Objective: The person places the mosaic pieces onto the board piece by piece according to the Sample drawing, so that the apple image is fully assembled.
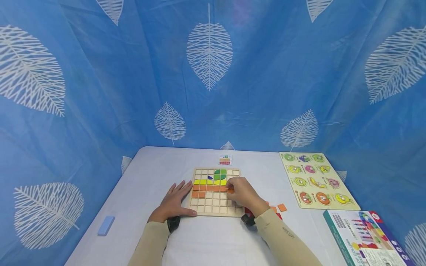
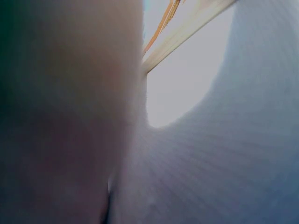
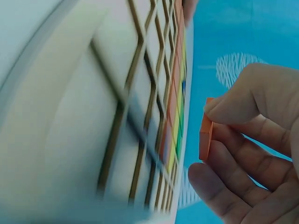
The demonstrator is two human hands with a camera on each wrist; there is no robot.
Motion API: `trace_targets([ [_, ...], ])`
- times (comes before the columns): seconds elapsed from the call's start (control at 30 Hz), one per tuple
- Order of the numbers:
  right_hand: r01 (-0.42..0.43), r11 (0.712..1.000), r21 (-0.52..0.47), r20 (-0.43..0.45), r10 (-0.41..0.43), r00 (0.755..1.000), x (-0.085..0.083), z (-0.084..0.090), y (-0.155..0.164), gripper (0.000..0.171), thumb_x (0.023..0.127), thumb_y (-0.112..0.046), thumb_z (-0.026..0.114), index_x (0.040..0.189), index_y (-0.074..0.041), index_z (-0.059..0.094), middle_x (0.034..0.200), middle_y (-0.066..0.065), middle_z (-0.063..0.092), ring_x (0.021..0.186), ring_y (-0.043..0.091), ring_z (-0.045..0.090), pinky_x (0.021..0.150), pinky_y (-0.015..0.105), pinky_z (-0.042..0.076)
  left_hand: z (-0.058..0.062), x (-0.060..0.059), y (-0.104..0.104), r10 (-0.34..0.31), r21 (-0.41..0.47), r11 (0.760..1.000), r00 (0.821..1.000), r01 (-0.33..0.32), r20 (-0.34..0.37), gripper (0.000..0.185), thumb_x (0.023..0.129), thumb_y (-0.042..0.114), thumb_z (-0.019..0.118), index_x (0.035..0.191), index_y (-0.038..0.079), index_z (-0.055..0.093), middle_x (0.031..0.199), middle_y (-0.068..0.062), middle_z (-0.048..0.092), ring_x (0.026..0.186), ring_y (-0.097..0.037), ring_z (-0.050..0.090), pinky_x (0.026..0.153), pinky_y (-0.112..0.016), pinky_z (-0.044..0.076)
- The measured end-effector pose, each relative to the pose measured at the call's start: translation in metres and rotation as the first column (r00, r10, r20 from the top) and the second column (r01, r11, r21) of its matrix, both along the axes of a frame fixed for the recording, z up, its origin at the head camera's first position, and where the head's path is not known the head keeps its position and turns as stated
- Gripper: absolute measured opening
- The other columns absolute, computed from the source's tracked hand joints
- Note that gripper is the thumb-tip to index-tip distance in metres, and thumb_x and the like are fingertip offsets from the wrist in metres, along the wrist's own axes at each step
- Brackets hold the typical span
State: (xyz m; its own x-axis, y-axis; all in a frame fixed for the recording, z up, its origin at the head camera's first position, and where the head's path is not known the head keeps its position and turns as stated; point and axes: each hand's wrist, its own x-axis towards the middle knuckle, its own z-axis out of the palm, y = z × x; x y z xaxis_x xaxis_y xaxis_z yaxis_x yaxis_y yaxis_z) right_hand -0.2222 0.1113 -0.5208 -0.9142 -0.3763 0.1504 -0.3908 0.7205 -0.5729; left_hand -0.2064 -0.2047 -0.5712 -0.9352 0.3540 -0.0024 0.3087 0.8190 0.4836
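Observation:
A wooden grid board [image 1: 216, 202] lies on the white table, partly filled with green, blue, yellow and orange pieces. Yellow pieces form a row, with orange squares [image 1: 199, 194] below it. My left hand [image 1: 174, 201] rests along the board's left edge, fingers spread and thumb at the near corner; the left wrist view is mostly blurred, with a strip of board edge [image 2: 187, 35]. Over the board's right side, my right hand [image 1: 244, 192] pinches an orange square tile [image 3: 206, 130] between thumb and fingers. The right wrist view shows that tile held above the grid.
Loose orange tiles [image 1: 282, 207] and red ones lie beside the right forearm, partly hidden by it. A small pattern card [image 1: 225, 159] is behind the board. To the right are a fruit puzzle board [image 1: 320, 190] and a box [image 1: 369, 236]; a light blue block [image 1: 106, 225] lies left.

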Motion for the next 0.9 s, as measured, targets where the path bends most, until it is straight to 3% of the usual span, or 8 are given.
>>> trace_targets([
  [0.43,-0.117,0.993,-0.022,0.051,0.118,0.992,-0.012,-0.011,-0.055,0.019,0.085,0.000,0.083,0.098,-0.011,0.076,0.090,-0.008,0.064,0.084,0.014,0.058,0.077,0.028,0.055,-0.002,-0.003,0.000,-0.011,0.000,1.000,1.000,0.011,0.014,0.130,0.064,0.081,0.082,0.166,0.016,0.036,0.169,-0.003,0.033,0.158,-0.028,0.018,0.127,-0.054,0.004],
  [0.9,-0.172,0.985,-0.019,0.052,0.173,0.984,-0.011,-0.020,-0.066,0.017,0.089,-0.003,0.084,0.095,-0.017,0.077,0.084,-0.013,0.062,0.081,0.011,0.058,0.075,0.025,0.054,-0.003,-0.003,-0.001,-0.013,0.015,1.000,1.000,0.013,0.007,0.129,0.065,0.080,0.083,0.167,0.016,0.035,0.170,-0.002,0.032,0.158,-0.027,0.018,0.127,-0.054,0.004],
])
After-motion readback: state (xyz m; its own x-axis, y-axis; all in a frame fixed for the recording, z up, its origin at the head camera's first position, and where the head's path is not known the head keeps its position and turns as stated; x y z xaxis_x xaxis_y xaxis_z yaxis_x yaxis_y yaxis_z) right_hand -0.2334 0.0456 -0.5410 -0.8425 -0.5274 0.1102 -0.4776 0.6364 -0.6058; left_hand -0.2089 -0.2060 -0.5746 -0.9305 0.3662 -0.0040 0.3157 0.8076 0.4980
